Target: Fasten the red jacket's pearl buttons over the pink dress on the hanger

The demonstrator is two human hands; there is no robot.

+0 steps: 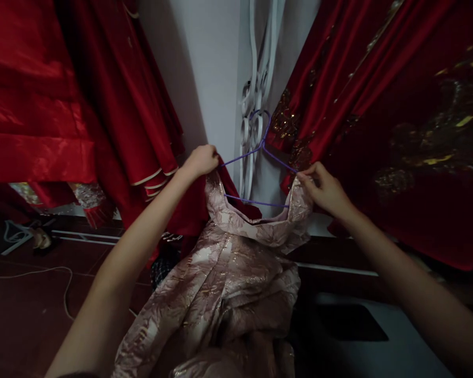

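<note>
A pale pink brocade dress with a shiny pattern hangs in front of me on a thin purple hanger. At its left shoulder strap, my left hand is closed on the fabric beside the hanger's left end. My right hand pinches the right strap between thumb and fingers, close to the hanger's right tip. The hanger's hook stands up in front of a white scrolled metal frame; whether it rests on the frame I cannot tell. The dress's lower part falls in folds toward me.
Red garments hang at the left, and a red gown with gold trim hangs at the right. A white cable lies on the dark red floor. Shoes sit by a white rail. A pale surface is at lower right.
</note>
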